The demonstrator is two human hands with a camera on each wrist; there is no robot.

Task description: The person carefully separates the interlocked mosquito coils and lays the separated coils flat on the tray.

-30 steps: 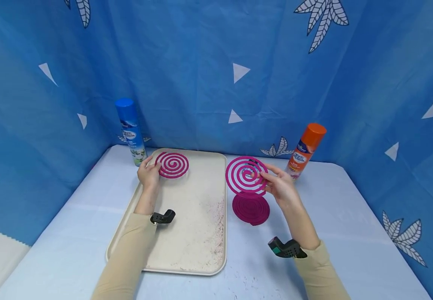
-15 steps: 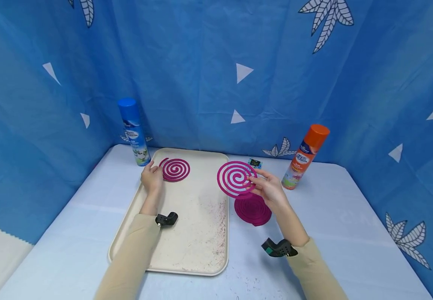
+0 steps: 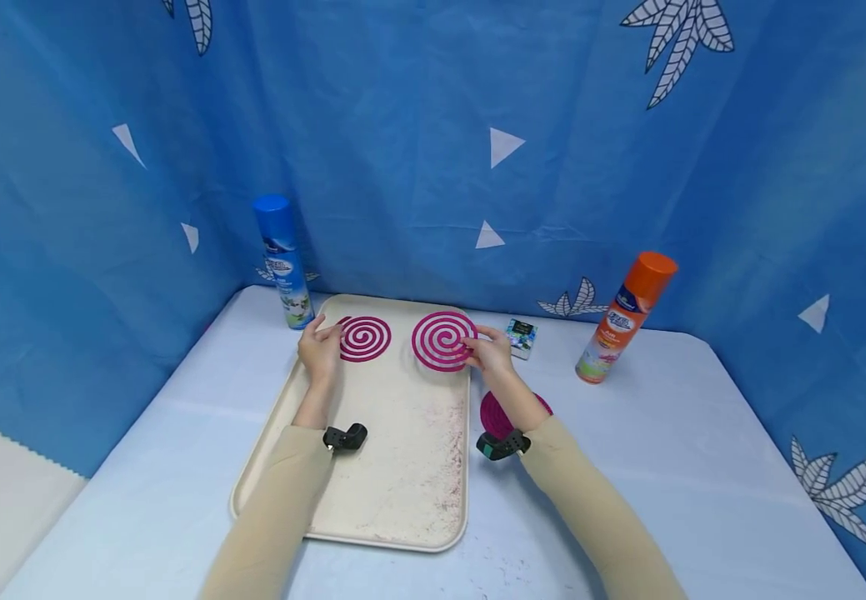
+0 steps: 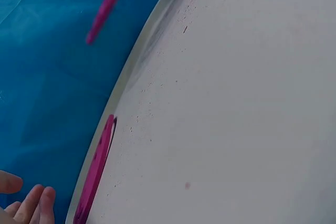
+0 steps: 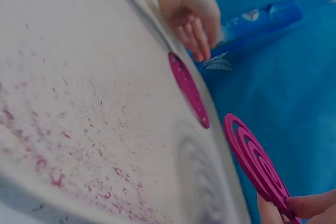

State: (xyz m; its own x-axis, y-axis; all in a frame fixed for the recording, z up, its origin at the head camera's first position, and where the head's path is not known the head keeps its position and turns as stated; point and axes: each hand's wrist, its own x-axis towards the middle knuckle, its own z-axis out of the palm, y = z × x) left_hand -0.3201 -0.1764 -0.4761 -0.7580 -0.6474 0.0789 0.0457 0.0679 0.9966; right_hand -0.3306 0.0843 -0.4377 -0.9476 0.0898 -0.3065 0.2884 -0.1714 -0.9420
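A pink spiral mosquito coil [image 3: 445, 339] is pinched at its right edge by the thumb and fingers of my right hand [image 3: 491, 352]. It hovers above the back right part of the cream tray [image 3: 395, 450], casting a spiral shadow there in the right wrist view. Another mosquito coil [image 5: 190, 92] lies on the tray at the back left. Beside it is my left hand [image 3: 320, 352], fingers loose and apart from the coil in both wrist views. More coils in a stack [image 3: 496, 414] rest on the table right of the tray, partly hidden by my right forearm.
A blue spray can [image 3: 284, 265] stands behind the tray's back left corner. An orange-capped spray can [image 3: 623, 321] stands at the back right, near a small printed box [image 3: 523, 338]. Reddish crumbs dot the tray's right side. A blue curtain [image 3: 402, 150] hangs behind the table.
My right hand has carried its coil leftward from over the stack to above the tray. My left hand has let go of its coil, which now lies on the tray.
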